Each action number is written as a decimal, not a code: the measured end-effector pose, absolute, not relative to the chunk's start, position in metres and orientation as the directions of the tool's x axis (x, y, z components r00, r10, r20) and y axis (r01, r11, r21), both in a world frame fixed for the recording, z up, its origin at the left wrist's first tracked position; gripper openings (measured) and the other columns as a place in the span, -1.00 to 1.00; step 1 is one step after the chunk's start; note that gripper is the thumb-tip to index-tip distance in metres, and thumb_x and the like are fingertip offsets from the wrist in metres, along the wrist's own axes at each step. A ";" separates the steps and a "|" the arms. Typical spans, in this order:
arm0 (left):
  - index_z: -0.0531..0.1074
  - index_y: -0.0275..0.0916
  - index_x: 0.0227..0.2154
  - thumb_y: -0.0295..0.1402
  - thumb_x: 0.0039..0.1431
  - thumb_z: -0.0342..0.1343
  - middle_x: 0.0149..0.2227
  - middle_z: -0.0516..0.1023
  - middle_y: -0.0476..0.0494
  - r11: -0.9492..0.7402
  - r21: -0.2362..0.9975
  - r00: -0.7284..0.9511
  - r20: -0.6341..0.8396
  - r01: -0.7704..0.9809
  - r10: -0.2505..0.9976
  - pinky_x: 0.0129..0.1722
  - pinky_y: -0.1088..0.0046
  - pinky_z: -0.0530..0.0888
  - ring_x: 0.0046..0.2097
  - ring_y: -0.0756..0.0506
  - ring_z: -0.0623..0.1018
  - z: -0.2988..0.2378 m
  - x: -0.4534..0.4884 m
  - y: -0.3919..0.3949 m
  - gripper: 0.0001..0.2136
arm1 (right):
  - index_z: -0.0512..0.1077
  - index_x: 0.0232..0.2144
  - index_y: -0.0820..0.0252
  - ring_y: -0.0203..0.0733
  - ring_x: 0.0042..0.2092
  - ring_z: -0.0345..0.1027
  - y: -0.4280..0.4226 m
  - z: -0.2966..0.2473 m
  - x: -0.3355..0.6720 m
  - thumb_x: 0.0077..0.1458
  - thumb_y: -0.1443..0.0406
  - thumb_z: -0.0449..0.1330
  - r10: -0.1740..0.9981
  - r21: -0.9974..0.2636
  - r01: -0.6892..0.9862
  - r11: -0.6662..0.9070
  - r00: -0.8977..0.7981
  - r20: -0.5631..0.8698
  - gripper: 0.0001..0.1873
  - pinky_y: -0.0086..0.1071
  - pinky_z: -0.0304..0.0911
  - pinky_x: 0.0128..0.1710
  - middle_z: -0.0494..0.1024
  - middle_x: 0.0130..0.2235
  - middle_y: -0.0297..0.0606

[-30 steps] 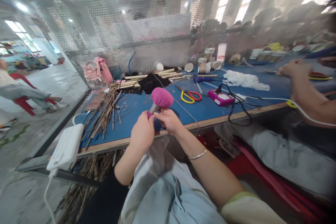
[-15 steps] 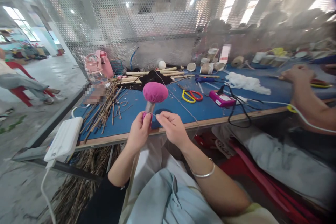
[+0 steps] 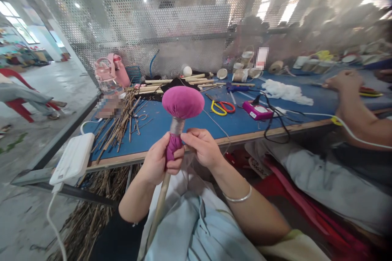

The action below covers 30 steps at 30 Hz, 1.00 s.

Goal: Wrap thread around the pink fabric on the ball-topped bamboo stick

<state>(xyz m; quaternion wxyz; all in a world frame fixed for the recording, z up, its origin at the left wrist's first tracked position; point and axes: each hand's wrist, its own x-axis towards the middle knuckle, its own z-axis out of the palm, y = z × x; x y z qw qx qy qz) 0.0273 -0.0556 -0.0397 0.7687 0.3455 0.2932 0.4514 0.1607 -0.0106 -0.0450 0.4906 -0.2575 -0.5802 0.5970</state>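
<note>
Magenta mushroom shape: the cloth-covered piece [image 3: 183,102] is in front of me at the near table edge, above the lap, round head up, stem leaning slightly.
Stem: grey binding [image 3: 177,127] around the neck, gathered magenta cloth below it, then a pale stick [image 3: 159,208] running down over the lap.
Left hand: my worker's left hand [image 3: 157,157] is clamped around the gathered cloth, fingers wrapped across its front.
Right hand: on my feed the right hand [image 3: 203,147] has thumb and forefinger close together beside the binding (can't tell whether they pinch anything); silver bracelet [image 3: 240,199] on that wrist.
Strand: thin pale strand [image 3: 219,124] lies on the blue table [image 3: 143,142] and over its near edge.
Writing, magenta box: white label [image 3: 261,109] on the magenta box [image 3: 252,113], print too small for me to read.
Writing, power bank: white power bank [image 3: 73,159] at the left corner, cable attached, faint marks I can't read.
Writing, card: white-and-red card [image 3: 261,58] at the back, pixelated.
Scissors: yellow-and-red-handled scissors [image 3: 218,101], just left of the box.
Twigs: loose brown twigs [image 3: 121,124], left side of table.
Co-worker: another person's hand [image 3: 346,80] at far right.
</note>
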 end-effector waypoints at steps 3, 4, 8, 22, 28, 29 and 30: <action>0.21 -0.29 -0.61 0.01 0.14 -0.08 -0.69 0.08 0.14 0.352 0.802 0.408 -0.150 -0.483 0.901 -0.76 0.73 0.01 -0.71 0.19 -0.04 -0.037 0.026 -0.057 -0.55 | 0.08 -0.75 0.19 -0.43 -0.58 -0.16 -0.012 -0.041 0.165 -0.01 0.15 0.20 0.872 -0.932 -0.286 0.222 -0.370 0.321 -0.52 -0.44 -0.14 -0.57 0.02 -0.68 -0.47; 0.22 -0.30 -0.60 0.00 0.14 -0.07 -0.68 0.09 0.13 0.348 0.802 0.399 -0.151 -0.485 0.904 -0.76 0.73 0.02 -0.71 0.19 -0.03 -0.036 0.026 -0.057 -0.56 | 0.08 -0.75 0.19 -0.43 -0.58 -0.16 -0.012 -0.041 0.166 -0.01 0.15 0.20 0.866 -0.930 -0.276 0.241 -0.372 0.335 -0.52 -0.43 -0.14 -0.57 0.02 -0.68 -0.46; 0.21 -0.29 -0.63 0.05 0.17 -0.20 -0.72 -0.01 0.15 0.435 0.765 0.504 -0.168 -0.475 0.847 -0.77 0.72 -0.01 -0.72 0.18 -0.08 -0.036 0.028 -0.057 -0.50 | 0.12 -0.76 0.21 -0.44 -0.59 -0.13 -0.007 -0.047 0.167 -0.02 0.15 0.22 0.840 -0.922 -0.320 0.218 -0.419 0.343 -0.53 -0.43 -0.13 -0.57 0.06 -0.69 -0.47; 0.35 -0.25 -0.28 -0.05 0.23 -0.24 -0.37 0.47 -0.17 -0.119 0.922 -0.044 0.145 0.369 0.988 -0.37 0.39 0.38 -0.39 -0.08 0.45 -0.057 0.044 -0.044 -0.60 | 0.45 -0.52 0.25 -0.28 -0.45 0.32 0.011 -0.068 0.169 -0.31 0.24 0.39 0.916 -0.912 -0.408 -0.046 -0.381 0.124 -0.74 -0.38 0.27 -0.40 0.49 -0.50 -0.31; 0.28 -0.28 -0.09 -0.17 0.20 -0.07 -0.18 0.49 -0.27 -0.170 0.797 -0.046 0.240 0.580 0.970 -0.18 0.31 0.35 -0.17 -0.19 0.48 -0.062 0.042 -0.048 -0.68 | 0.38 -0.47 0.24 -0.35 -0.44 0.24 0.008 -0.071 0.157 -0.18 0.16 0.32 0.944 -0.939 -0.342 0.033 -0.297 0.141 -0.71 -0.45 0.18 -0.40 0.39 -0.47 -0.36; 0.29 -0.27 -0.12 -0.18 0.21 -0.09 -0.23 0.50 -0.24 -0.173 0.811 -0.047 0.239 0.559 0.970 -0.21 0.33 0.35 -0.21 -0.17 0.48 -0.062 0.040 -0.048 -0.70 | 0.38 -0.44 0.23 -0.35 -0.44 0.22 0.007 -0.070 0.158 -0.13 0.12 0.29 0.936 -0.945 -0.326 0.032 -0.322 0.143 -0.70 -0.46 0.17 -0.41 0.38 -0.46 -0.37; 0.31 -0.26 -0.15 -0.17 0.21 -0.10 -0.27 0.50 -0.20 -0.178 0.829 -0.051 0.241 0.530 0.969 -0.24 0.36 0.35 -0.24 -0.15 0.47 -0.063 0.037 -0.048 -0.71 | 0.37 -0.42 0.22 -0.37 -0.46 0.18 0.006 -0.069 0.160 -0.07 0.08 0.24 0.924 -0.953 -0.301 0.033 -0.354 0.144 -0.69 -0.46 0.14 -0.43 0.37 -0.46 -0.37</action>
